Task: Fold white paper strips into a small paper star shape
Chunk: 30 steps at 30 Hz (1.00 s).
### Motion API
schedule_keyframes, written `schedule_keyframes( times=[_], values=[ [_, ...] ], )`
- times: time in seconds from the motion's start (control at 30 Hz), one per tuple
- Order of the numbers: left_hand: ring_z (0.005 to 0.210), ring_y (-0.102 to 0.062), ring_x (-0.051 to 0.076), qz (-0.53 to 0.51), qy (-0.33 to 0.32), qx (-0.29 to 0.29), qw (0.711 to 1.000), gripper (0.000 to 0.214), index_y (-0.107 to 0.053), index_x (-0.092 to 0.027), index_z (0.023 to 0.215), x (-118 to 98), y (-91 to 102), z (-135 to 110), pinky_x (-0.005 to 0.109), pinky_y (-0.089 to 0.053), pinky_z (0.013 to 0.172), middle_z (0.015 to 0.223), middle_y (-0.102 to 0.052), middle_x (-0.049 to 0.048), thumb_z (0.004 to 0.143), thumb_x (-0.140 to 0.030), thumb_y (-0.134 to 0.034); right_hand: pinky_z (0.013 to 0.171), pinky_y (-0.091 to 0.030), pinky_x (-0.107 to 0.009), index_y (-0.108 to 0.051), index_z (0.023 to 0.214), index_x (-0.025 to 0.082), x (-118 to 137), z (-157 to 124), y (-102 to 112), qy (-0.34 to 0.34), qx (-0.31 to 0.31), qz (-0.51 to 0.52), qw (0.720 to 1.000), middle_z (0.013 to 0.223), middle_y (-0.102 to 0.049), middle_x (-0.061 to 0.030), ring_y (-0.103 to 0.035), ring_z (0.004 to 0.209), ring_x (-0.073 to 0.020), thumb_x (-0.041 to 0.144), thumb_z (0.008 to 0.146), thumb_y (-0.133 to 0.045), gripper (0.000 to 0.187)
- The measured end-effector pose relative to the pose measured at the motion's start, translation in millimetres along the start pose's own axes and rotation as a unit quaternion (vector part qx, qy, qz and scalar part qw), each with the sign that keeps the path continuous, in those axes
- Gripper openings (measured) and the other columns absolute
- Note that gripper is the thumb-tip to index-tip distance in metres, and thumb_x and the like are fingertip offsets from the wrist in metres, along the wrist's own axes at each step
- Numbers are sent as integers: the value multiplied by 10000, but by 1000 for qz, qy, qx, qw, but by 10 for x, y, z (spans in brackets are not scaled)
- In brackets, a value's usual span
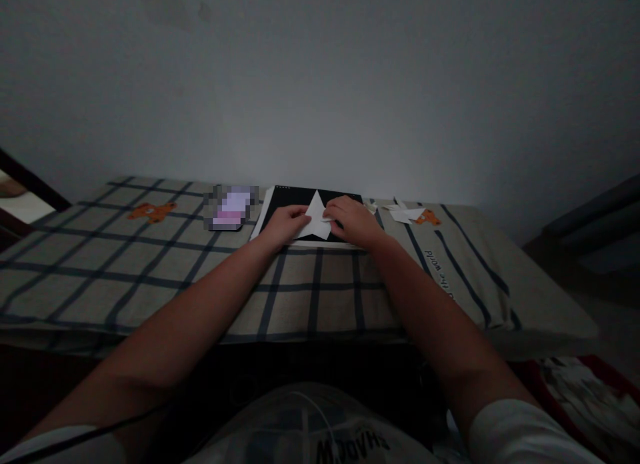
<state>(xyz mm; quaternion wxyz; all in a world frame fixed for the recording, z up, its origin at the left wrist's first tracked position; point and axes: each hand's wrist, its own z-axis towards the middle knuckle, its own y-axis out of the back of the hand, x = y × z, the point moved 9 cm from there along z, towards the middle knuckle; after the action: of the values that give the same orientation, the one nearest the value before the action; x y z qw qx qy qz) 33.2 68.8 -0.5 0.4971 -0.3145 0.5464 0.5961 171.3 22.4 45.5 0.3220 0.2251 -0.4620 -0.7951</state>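
A piece of white folded paper [317, 214] with a pointed top lies over a black board or notebook cover [295, 196]. My left hand [284, 225] grips its left side, thumb and fingers closed on the edge. From the other side, my right hand [353, 221] has its fingers bent and pinched on the paper's right part. White sheets show under the black cover at its left edge. Just right of my right hand lie several white folded paper pieces [406, 214].
A checked cloth [315, 297] with orange bear prints covers the table, which stands against a grey wall [320, 84]. A phone-like object with a blurred screen [233, 207] lies left of the black cover. Red and white fabric [590, 391] is at lower right.
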Motion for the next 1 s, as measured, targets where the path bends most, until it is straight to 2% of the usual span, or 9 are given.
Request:
schedule_keyframes(
  times=[0.17,0.27,0.4,0.63,0.87,1.0],
  values=[
    [812,-664,206,-43,19,10,999,413,-733,-127,1059,57,-24,20,331,-512,790,990,-747,91,693,-294,-636,844,-385,-384,-654,1168,179,-26,-12,-7,3,-13,-7,1000,1145,-613,-119,-491,1079,-255,189,893,-516,308],
    [813,-667,208,-23,13,12,1000,395,-740,-142,1040,78,-38,32,330,-519,783,979,-747,81,688,-278,-622,824,-381,-383,-669,1169,195,-54,-16,-39,7,-12,-11,1000,1123,-621,-112,-491,1057,-250,218,914,-517,298],
    [867,-672,217,22,-27,14,999,384,-739,-152,1046,3,-51,12,327,-520,818,1003,-745,69,706,-277,-608,814,-377,-372,-710,1086,199,-67,-18,-57,6,-19,-11,1000,1081,-639,-100,-497,1024,-236,284,963,-476,278],
    [827,-663,212,100,-89,36,990,395,-730,-140,1084,-68,-105,-11,310,-509,771,986,-744,70,747,-297,-599,849,-396,-357,-727,1001,161,-46,-15,-50,9,-26,29,999,1036,-666,-104,-516,1007,-226,257,954,-482,267],
    [834,-652,198,139,-127,59,980,419,-721,-147,1126,-163,-181,-66,288,-496,752,1032,-737,60,751,-263,-573,808,-399,-337,-711,914,154,-100,-7,-60,-39,-29,34,998,927,-687,-101,-541,923,-220,289,961,-453,296],
    [817,-650,196,134,-113,63,982,412,-729,-138,1108,-169,-189,-67,282,-491,739,1017,-741,62,744,-262,-581,760,-376,-328,-702,870,160,-167,-4,-38,-81,-42,26,995,882,-689,-92,-542,869,-212,314,964,-446,313]
  ],
)
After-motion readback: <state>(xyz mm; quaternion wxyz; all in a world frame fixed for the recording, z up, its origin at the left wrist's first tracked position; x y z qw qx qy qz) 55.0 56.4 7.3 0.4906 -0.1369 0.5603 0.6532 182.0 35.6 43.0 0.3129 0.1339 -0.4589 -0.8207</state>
